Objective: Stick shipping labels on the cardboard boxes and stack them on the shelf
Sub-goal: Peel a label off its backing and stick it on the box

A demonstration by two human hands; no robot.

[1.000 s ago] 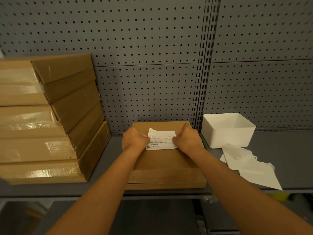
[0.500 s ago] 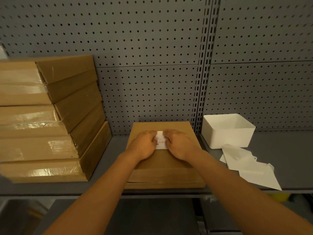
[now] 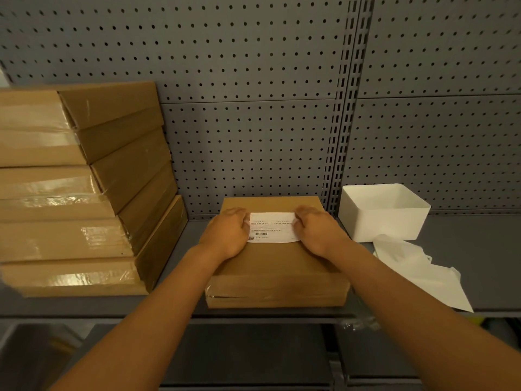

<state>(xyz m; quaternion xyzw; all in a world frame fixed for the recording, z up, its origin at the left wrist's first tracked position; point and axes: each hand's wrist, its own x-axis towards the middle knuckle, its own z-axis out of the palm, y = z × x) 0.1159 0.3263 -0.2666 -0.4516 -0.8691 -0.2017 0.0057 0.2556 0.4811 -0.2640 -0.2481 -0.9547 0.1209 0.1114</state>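
- Pressing flat, both hands open: left hand (image 3: 225, 235) and right hand (image 3: 317, 234) hold nothing, pinning the label (image 3: 272, 227) ends onto the box (image 3: 277, 266).
- Uneven pressure could trap a crease or bubble.
- A shove might slide it off the shelf (image 3: 479, 263) front edge.

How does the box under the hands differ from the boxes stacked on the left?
The centre box lies alone, flat on the shelf; the left boxes are piled several high. The centre box carries a white label, pressed at its ends by the left hand and right hand; no label shows on the stack. All are flat brown cardboard.
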